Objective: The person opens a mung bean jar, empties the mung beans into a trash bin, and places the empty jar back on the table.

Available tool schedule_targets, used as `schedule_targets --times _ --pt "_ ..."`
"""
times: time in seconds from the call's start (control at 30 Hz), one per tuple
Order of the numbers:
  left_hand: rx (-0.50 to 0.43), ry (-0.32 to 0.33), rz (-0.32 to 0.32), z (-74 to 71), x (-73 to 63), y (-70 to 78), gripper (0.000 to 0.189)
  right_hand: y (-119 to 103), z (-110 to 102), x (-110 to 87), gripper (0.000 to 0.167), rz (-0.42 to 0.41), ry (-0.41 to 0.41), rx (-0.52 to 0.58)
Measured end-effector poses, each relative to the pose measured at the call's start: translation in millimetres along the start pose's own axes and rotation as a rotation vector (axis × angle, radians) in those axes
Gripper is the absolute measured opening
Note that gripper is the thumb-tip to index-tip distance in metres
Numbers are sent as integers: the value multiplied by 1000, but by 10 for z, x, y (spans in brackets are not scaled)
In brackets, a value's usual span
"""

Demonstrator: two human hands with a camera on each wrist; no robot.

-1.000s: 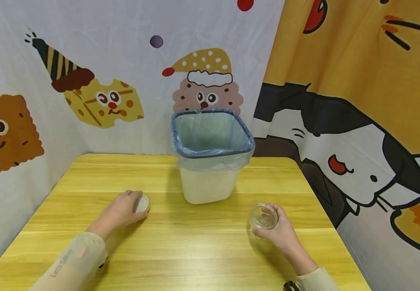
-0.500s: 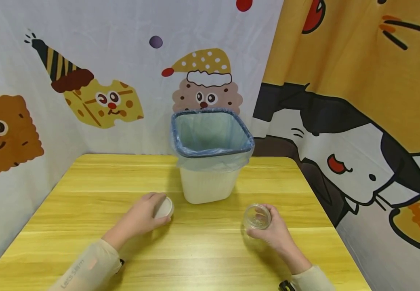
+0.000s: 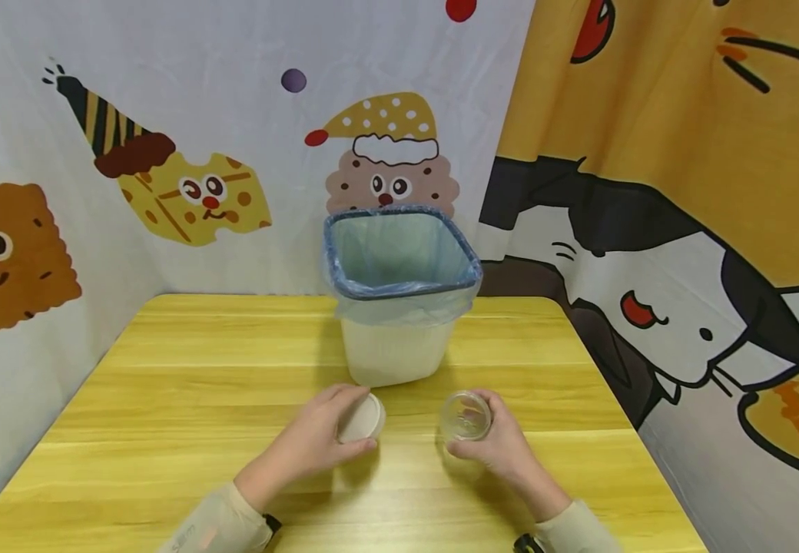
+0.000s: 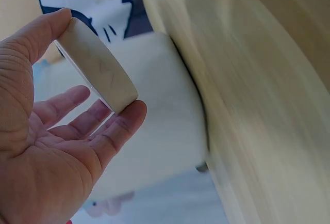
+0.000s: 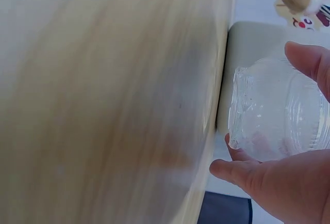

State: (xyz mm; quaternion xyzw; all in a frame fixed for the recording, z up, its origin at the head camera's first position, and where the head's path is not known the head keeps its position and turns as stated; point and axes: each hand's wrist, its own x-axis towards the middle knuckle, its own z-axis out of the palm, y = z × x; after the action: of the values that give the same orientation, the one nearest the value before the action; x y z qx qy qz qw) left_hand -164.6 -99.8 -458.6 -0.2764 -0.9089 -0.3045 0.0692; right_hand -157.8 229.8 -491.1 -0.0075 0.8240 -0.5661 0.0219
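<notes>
My left hand (image 3: 309, 442) pinches a round whitish lid (image 3: 363, 419) by its edge. In the left wrist view the lid (image 4: 98, 66) sits between the thumb and a fingertip, other fingers behind it. My right hand (image 3: 503, 445) grips a clear jar (image 3: 465, 416) from its right side, mouth up. Nothing shows inside the jar (image 5: 273, 110) in the right wrist view, where it appears just above the tabletop. Lid and jar are apart, a short distance between them, in front of the bin.
A pale bin (image 3: 399, 349) with a bluish liner (image 3: 409, 290) folded over its rim stands at the back middle of the wooden table (image 3: 185, 384). Cartoon-printed cloth (image 3: 220, 92) hangs behind the table and along the right.
My left hand has carried the lid rightward across the table to the middle. The right hand has shifted the jar a little left, so lid and jar are closer together.
</notes>
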Motion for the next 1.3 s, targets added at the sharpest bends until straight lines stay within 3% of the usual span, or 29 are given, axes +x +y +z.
schedule_targets --times 0.23,0.43,0.73,1.03,1.3 --pt "-30 4 36 51 67 208 80 -73 128 -9 92 -18 -39 -26" --pt "-42 -2 22 74 107 254 80 -149 239 -2 96 -34 -93 -69" --pt "-78 0 72 101 189 327 78 -255 329 43 100 -81 -182 -184" --pt "-110 -42 101 158 286 421 74 -313 369 36 97 -123 -270 -168" --pt "-130 -83 102 177 325 473 73 -341 380 14 97 -151 -268 -184"
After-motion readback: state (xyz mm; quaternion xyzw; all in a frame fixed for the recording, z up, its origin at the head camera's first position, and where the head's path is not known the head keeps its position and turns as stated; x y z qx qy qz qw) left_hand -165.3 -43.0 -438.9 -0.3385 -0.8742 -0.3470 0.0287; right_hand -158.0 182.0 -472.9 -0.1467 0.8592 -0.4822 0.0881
